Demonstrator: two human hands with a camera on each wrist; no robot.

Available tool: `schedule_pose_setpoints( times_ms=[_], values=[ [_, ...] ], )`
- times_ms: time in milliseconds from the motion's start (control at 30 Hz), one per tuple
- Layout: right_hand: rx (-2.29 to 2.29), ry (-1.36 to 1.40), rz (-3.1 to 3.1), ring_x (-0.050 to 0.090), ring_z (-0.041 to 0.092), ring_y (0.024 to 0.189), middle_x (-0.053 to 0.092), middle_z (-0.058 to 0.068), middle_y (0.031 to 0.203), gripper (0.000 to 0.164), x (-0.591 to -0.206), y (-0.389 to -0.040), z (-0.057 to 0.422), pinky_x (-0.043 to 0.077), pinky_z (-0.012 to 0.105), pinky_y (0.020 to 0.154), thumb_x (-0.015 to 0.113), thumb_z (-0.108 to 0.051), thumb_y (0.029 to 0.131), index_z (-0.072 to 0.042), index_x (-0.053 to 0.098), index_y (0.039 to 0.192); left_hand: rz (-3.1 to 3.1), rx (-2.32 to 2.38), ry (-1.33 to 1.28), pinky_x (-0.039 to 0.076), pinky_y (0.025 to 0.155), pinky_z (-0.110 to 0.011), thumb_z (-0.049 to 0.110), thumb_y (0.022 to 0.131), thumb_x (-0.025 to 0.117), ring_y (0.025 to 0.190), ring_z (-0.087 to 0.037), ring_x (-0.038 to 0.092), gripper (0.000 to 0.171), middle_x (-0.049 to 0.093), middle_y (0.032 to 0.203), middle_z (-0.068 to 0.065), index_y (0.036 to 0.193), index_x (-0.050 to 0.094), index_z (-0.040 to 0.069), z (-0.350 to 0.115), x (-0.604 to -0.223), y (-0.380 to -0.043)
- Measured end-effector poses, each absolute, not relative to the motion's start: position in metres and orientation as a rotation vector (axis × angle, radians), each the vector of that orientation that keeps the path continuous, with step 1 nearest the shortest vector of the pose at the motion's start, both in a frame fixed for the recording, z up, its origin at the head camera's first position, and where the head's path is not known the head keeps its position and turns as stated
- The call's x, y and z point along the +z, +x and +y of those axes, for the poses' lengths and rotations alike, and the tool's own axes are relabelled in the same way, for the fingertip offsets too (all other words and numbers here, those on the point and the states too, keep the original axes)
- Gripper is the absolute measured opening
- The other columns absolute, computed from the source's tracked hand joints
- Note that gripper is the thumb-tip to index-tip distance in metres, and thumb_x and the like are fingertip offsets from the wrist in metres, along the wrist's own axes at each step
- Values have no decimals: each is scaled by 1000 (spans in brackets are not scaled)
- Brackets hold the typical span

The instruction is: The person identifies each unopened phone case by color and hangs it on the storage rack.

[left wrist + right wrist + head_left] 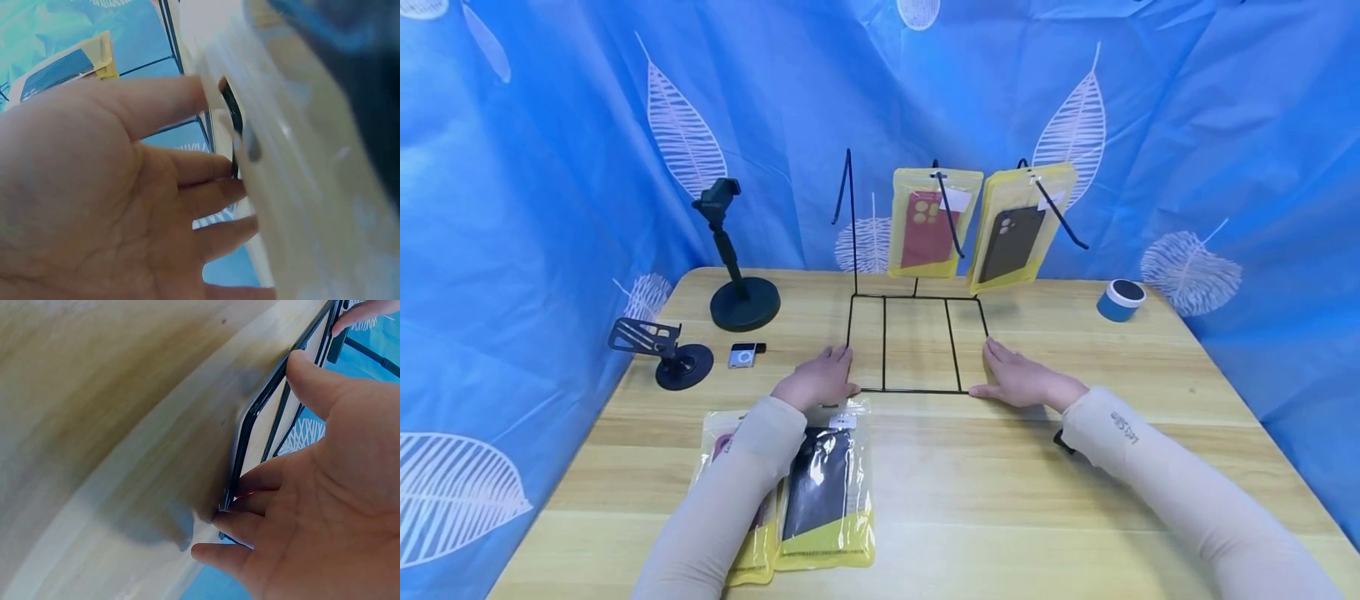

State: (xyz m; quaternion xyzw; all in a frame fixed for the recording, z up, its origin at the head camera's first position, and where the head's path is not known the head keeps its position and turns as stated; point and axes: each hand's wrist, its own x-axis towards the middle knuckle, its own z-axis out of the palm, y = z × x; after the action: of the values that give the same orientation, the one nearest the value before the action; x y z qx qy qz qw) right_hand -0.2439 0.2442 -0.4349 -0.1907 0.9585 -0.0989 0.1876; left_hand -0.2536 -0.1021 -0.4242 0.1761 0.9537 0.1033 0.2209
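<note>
Near the front edge of the table (1000,517), a yellow-edged packet (823,483) is laid flat, with a second packet (754,550) beside it, partly hidden under the left sleeve (726,500). The sleeve is best lifted clear there, so that neither packet is dragged along.

Farther in, the base of the wire rack (884,343) is set flat between the two hands. At its left side bar (849,321) the left hand (820,379) is placed, fingers spread wide and fairly straight; at its right side bar (982,317) the right hand (1018,375) is placed likewise, its thumb laid by the front bar (917,392). Nothing is seen to be clasped in either palm. For a steady adjustment, pressure should probably be matched on both sides and applied low, so that the rack is squared without being twisted.

On the left beyond, a small player (742,357) and two stands (745,300) are placed apart from the rack; on the right, a jar (1120,302).

At the back, a red-cased packet (925,229) and a black-cased packet (1011,242) are hung on hooks, while the left hook (840,196) is bare. With the load on one side, any shift is best made slowly, lest they be set swinging.
</note>
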Motion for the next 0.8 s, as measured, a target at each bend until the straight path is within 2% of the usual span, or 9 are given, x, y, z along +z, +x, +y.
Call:
schedule_pose_setpoints(
  times_ms=[167, 267, 333, 400, 500, 600, 633, 700, 800],
  values=[
    [-265, -555, 2709, 8, 47, 150, 2, 33, 161, 94, -440, -244, 245, 15, 62, 120, 49, -55, 100, 13, 11, 153, 2594, 380, 480, 20, 123, -51, 41, 103, 50, 154, -35, 12, 78, 7, 168, -12, 159, 9, 5, -112, -425, -253],
    [-264, -569, 2722, 10, 48, 150, 4, 34, 161, 93, -441, -244, 245, 18, 63, 119, 48, -54, 100, 12, 12, 154, 2571, 467, 454, 22, 123, -50, 42, 104, 49, 151, -36, 21, 80, 9, 167, -13, 159, 6, 4, -126, -418, -249],
    [-266, -568, 2726, 11, 48, 150, 4, 34, 161, 92, -440, -244, 244, 19, 63, 119, 49, -54, 100, 11, 12, 154, 2559, 508, 439, 27, 120, -52, 43, 103, 49, 147, -38, 31, 81, 20, 165, -17, 159, 6, 3, -140, -408, -243],
    [-274, -572, 2731, 12, 48, 149, 5, 35, 161, 91, -439, -244, 244, 19, 63, 119, 49, -53, 100, 11, 12, 154, 2567, 507, 437, 34, 116, -55, 45, 101, 52, 141, -40, 40, 83, 33, 159, -20, 158, 12, 0, -158, -398, -235],
    [-283, -577, 2736, 12, 48, 149, 5, 34, 161, 91, -439, -243, 244, 19, 63, 119, 50, -53, 100, 11, 12, 154, 2577, 493, 404, 48, 101, -56, 50, 95, 61, 123, -40, 57, 84, 57, 138, -23, 151, 33, -5, -190, -386, -220],
    [-279, -572, 2737, 11, 48, 149, 4, 34, 161, 92, -440, -242, 244, 19, 62, 119, 50, -53, 100, 10, 11, 154, 2585, 483, 313, 54, 86, -51, 53, 86, 71, 105, -33, 62, 81, 64, 120, -19, 136, 50, -6, -220, -383, -205],
    [-275, -570, 2737, 11, 48, 150, 4, 34, 161, 92, -441, -241, 245, 19, 62, 119, 50, -53, 100, 11, 11, 154, 2580, 485, 282, 54, 85, -51, 53, 84, 73, 103, -33, 62, 81, 64, 119, -21, 133, 51, -8, -229, -384, -200],
    [-273, -561, 2739, 10, 47, 150, 3, 33, 161, 92, -441, -240, 246, 19, 62, 119, 50, -52, 100, 11, 11, 154, 2581, 469, 232, 54, 86, -52, 49, 84, 74, 102, -33, 62, 78, 64, 119, -23, 131, 53, -9, -242, -387, -194],
    [-277, -564, 2748, 9, 47, 150, 4, 33, 161, 91, -443, -239, 247, 19, 63, 118, 49, -52, 101, 11, 11, 154, 2610, 411, 224, 52, 91, -56, 36, 89, 71, 106, -39, 62, 66, 63, 120, -29, 128, 53, -14, -254, -393, -188]
  ],
)
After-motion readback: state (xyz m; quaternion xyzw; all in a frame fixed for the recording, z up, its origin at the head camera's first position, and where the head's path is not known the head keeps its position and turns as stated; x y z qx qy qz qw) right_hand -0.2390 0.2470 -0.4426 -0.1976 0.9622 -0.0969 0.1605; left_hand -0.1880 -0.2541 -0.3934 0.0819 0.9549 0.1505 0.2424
